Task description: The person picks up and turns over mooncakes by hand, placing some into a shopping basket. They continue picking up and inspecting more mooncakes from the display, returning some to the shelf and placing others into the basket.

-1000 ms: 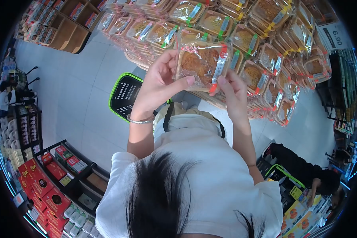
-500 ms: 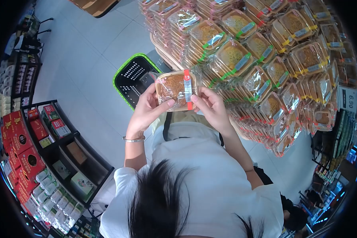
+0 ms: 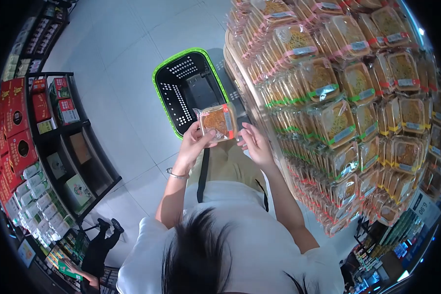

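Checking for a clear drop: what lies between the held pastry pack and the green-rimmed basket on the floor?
Nothing: in the head view the pastry pack, in the left hand, overlaps the basket rim directly.

Both arms are bent at the elbow and reach forward and down in front of the chest, forearms bare below short sleeves. The left hand is raised at the wrist, thumb and fingers curled in a pinch; a thin bangle sits on that wrist. The right hand is just beside it at the same height, fingers loosely spread and slightly bent, palm seemingly turned down, though the angle makes that hard to tell.
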Demonstrator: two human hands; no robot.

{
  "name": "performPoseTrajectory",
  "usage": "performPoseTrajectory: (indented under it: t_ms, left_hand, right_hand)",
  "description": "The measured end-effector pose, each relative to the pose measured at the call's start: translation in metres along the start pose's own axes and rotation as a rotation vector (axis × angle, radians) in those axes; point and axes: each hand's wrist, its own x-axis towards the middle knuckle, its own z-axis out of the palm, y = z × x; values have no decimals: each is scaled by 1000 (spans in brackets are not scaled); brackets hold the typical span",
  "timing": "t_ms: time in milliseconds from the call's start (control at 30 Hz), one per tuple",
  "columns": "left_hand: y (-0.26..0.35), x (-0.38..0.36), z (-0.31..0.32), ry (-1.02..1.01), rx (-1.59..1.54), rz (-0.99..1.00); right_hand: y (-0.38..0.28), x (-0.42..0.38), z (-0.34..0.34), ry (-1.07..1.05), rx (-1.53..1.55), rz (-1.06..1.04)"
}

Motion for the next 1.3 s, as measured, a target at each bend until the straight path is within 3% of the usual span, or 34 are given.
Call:
performPoseTrajectory:
  t_ms: [67,133,233,267,367,467,600,700,800,867,933,1000,1067,1133,1167,1267,1300]
  left_hand:
    - [-39,32,-30,106,-96,-86]
    - [-105,70,-72,177,-130,-128]
    - [-152,110,-101,316,71,-313]
    - [-162,120,-104,330,51,-311]
    - [-196,158,-121,271,-463,-321]
    - [-255,209,-147,334,-478,-270]
    - [-303,269,-172,543,-404,-295]
    - [-343,315,-201,555,-374,-356]
    - [-389,364,-231,574,-386,-386]
    - [-415,395,-247,557,-439,-350]
    - [-445,426,-262,588,-447,-355]
    - [-491,455,-285,618,-189,-446]
    - [-538,479,-299,692,-119,-420]
    - [-536,489,-294,821,-50,-638]
    - [-538,490,-294,815,-52,-643]
    - [-545,491,-306,378,30,-528]
    - [-549,491,-301,500,214,-561]
  right_hand:
    - [30,15,2,-5,-28,32]
    - [65,36,6,35,-314,-26]
    - [110,74,15,-73,-373,114]
    - [127,86,18,-136,-403,176]
    - [172,131,41,-171,-358,169]
    - [208,175,69,-253,-307,145]
    - [272,223,97,-197,-348,173]
    - [290,243,102,-249,-473,108]
    - [308,257,99,-237,-355,112]
    - [319,266,94,-254,-470,-106]
    - [331,273,89,-301,-585,-143]
    - [343,279,87,-333,-720,-345]
    - [352,282,94,-330,-759,-421]
    - [361,285,98,-323,-801,-500]
    - [365,284,99,-315,-808,-496]
    - [369,288,101,-293,-820,-506]
    - [367,288,102,-277,-828,-507]
